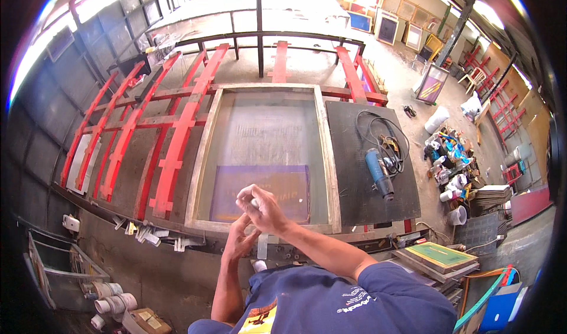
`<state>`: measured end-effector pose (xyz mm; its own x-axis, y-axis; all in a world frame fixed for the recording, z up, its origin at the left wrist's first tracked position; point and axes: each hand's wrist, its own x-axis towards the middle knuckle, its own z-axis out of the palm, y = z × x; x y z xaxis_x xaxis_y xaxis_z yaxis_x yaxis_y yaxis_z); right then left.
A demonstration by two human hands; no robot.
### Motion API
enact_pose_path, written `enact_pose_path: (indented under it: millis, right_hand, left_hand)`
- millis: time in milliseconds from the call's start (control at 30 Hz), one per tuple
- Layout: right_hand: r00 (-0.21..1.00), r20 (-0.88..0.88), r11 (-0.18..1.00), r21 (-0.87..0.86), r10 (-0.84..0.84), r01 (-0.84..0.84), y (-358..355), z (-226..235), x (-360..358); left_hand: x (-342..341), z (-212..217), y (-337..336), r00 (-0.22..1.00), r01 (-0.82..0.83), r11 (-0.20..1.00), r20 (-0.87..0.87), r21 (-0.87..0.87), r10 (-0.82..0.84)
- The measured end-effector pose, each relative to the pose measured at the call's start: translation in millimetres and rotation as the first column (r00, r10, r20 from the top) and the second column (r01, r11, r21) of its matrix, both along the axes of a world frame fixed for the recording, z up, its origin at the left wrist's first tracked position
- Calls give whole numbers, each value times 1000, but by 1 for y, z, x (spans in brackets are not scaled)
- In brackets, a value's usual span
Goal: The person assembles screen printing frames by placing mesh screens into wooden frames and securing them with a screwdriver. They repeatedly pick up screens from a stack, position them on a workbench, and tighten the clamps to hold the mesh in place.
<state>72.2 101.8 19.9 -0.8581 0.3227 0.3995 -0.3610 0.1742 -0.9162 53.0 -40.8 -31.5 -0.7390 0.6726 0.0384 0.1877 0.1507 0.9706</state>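
In front of me lies a wood-framed printing screen (328, 157), its mesh stretched inside a worn pale frame. A purple panel with yellowish lettering (283, 183) shows in the mesh's near part. My right hand (266, 211) is closed over the near edge of the screen, with a small whitish thing (255, 203) showing between its fingers. Close against it, just below, my left hand (238, 239) has its fingers curled; what they hold, if anything, is hidden. A pale translucent strip (263, 247) shows beside the left hand at the table's edge.
Right of the screen, a blue heat gun (378, 171) with a coiled black cord rests on a dark board (354, 210). Red slatted rails (183, 139) extend left. Stacked frames (440, 257) stand near right; bottles and tubs (452, 163) crowd the floor beyond.
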Motion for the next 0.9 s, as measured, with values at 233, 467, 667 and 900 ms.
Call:
enact_pose_path:
  millis: [233,467,667,900]
  right_hand:
    - [839,97,839,-179,535,-515,-7,3,-20]
    - [926,32,917,133,376,-377,-15,-2,-28]
    - [993,120,999,-41,17,-12,-24,4,-8]
    - [614,269,668,-220,742,-711,21,22,-29]
  left_hand:
    - [-1,5,-8,988,-89,996,-126,25,92]
    - [-13,-14,-18,864,-254,965,-463,-64,197]
    - [7,-7,7,841,-368,929,-439,-34,317]
    - [7,11,3,886,-224,973,-405,59,228]
